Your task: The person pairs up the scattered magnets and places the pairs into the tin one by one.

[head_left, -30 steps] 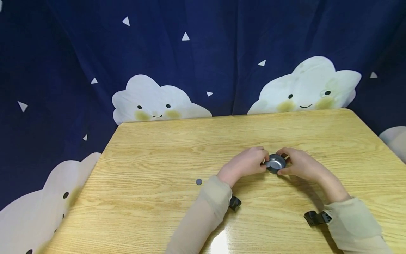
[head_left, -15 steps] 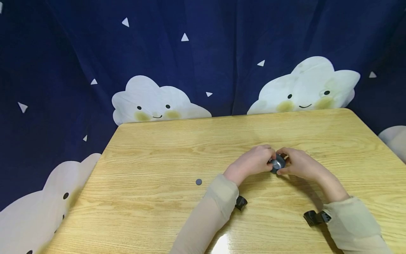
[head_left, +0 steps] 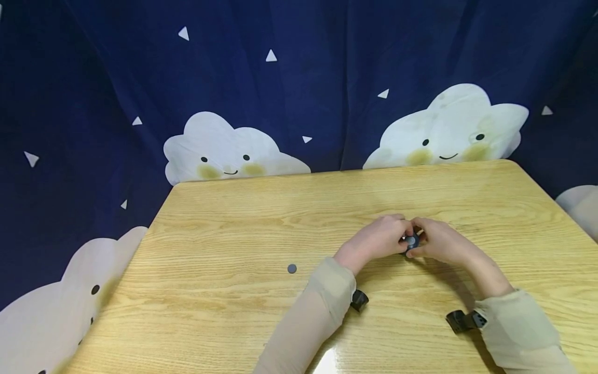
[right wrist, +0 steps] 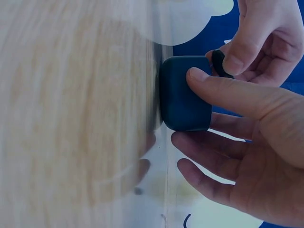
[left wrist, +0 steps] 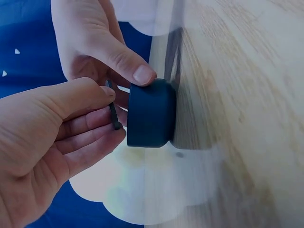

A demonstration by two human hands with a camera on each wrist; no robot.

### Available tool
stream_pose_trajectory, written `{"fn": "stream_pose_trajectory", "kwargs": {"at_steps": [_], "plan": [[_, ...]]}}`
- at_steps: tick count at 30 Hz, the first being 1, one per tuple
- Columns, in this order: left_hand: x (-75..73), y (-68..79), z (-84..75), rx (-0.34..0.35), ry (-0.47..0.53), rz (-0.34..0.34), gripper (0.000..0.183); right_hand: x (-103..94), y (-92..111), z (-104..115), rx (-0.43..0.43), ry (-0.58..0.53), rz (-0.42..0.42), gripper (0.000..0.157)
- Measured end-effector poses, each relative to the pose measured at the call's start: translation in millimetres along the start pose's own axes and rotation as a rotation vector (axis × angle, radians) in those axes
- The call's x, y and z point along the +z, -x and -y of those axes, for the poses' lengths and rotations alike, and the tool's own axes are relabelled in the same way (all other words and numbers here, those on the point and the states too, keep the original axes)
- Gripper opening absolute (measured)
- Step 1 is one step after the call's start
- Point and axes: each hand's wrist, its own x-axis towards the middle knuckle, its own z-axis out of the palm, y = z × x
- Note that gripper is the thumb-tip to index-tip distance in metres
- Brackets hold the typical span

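Note:
A small dark bowl (left wrist: 151,116) with rounded lower edges stands upright on the table, its shiny inside now mostly hidden from the head view. My right hand (head_left: 444,243) holds it, the thumb on one side and fingers on the other. Between thumb and fingertips, my left hand (head_left: 374,240) pinches a thin dark round disc (left wrist: 113,110). The disc is just above the bowl's opening, with a narrow gap showing in the left wrist view. Both hands are close together, their fingertips nearly meeting.
Another small grey disc (head_left: 291,268) lies flat on the wooden table (head_left: 224,234), left of my left forearm. Behind the table hangs a dark blue curtain (head_left: 322,78) with printed clouds. Black wrist mounts (head_left: 359,300) sit under both sleeves.
My left hand has moved to the right, carrying the disc from the bowl's left rim to over its opening. The right hand and the bowl have hardly moved.

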Motion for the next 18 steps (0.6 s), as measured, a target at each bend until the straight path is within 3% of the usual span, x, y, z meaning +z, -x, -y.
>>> {"fn": "stream_pose_trajectory", "kwargs": {"at_steps": [18], "plan": [[9.3, -6.8, 3.5, 0.04, -0.041, -0.035, 0.006, 0.0, 1.1, 0.9, 0.01, -0.019, 0.0, 0.051]]}}
